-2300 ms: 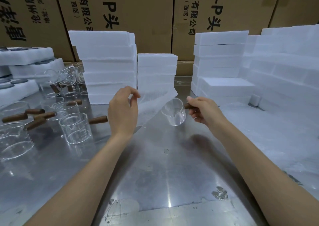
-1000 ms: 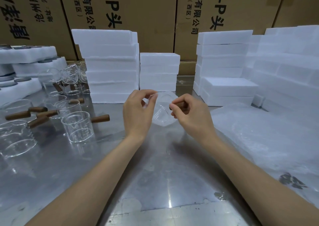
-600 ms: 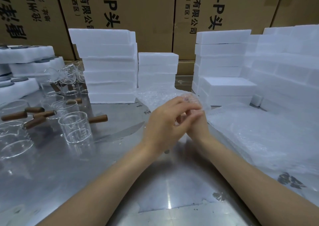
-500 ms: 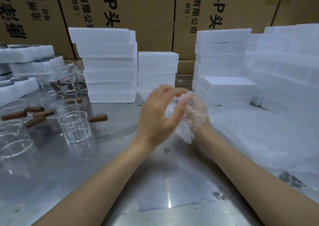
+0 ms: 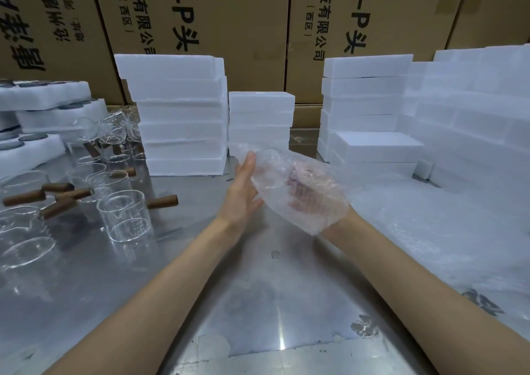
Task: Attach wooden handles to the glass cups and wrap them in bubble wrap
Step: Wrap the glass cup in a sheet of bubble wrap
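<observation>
Evenly and brightly lit from overhead, with a small hard glare streak on the steel table (image 5: 282,343) near its front edge and broad soft reflections across its left half. Faint, diffuse shadows beneath both forearms; white foam blocks (image 5: 370,108) close to overexposed, surface detail mostly lost. Wide-angle bowing of the cardboard boxes (image 5: 229,16) toward the corners, slight softness overall, mild motion blur on the bubble wrap (image 5: 298,185).

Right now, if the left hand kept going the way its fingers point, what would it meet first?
The left hand points up and away, its fingers along the bubble wrap bundle. Beyond the fingertips, the short foam block stack looks first in line, though depth is unclear.
</observation>
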Demonstrator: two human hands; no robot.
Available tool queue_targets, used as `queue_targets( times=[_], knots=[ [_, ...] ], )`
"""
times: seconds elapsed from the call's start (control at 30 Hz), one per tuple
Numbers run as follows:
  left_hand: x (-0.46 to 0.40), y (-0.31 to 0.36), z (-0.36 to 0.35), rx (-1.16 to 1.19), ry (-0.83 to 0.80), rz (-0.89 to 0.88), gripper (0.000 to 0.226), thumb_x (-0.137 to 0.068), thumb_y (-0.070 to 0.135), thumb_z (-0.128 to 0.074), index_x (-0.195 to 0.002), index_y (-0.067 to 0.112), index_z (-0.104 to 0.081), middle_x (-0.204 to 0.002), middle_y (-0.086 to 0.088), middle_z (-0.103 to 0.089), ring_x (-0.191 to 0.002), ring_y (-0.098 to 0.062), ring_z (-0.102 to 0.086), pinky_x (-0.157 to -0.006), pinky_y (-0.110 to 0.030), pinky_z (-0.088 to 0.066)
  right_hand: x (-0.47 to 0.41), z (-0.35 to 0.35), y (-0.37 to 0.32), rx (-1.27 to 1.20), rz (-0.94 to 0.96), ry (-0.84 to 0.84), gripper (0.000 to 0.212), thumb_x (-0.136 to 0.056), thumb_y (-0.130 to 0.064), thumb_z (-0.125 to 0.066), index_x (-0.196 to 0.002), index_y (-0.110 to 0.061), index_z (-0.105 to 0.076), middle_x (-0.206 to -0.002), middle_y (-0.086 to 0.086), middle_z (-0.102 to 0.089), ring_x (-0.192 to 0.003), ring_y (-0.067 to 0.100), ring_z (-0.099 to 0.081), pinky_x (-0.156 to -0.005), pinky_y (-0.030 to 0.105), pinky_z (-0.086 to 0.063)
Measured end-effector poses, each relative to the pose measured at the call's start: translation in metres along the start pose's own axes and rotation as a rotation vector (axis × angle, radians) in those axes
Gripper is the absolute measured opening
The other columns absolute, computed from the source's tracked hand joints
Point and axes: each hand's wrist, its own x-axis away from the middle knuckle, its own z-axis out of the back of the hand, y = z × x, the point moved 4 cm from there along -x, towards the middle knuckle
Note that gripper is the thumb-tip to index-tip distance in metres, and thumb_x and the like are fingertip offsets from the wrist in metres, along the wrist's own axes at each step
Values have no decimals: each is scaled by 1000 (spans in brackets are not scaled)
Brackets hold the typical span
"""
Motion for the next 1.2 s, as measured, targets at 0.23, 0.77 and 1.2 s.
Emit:
queue_targets(
  times=[0.23, 0.77, 1.2],
  knots=[
    [-3, -8, -2, -19, -51, 79, 58, -89, 60, -33, -131, 24, -53, -124, 0, -64, -106, -19, -65, -95, -35, -49, -5, 6, -9, -402, 18, 54, 27, -97, -21, -45, -75, -12, -56, -58, -1, -55, -47, 11, -49, -53, 24, -39],
    [-4, 0, 15, -443, 6, -152, 55, -71, -4, -78, -112, 22, -52, -89, 0, -70, -70, -11, -69, -67, -17, -54, -1, 11, -16, -279, -122, -147, 23, -82, -10, -55, -60, -13, -48, -54, 2, -41, -42, 13, -39, -39, 21, -38],
    [-3, 1, 14, -944, 17, -480, 61, -50, 56, -77, -102, 33, -58, -108, 5, -56, -102, -14, -56, -90, -32, -47, 1, 15, -13, 105, -224, -14, 29, -99, -19, -39, -71, -14, -46, -38, -10, -45, -29, 0, -36, -34, 10, -25]
  ],
)
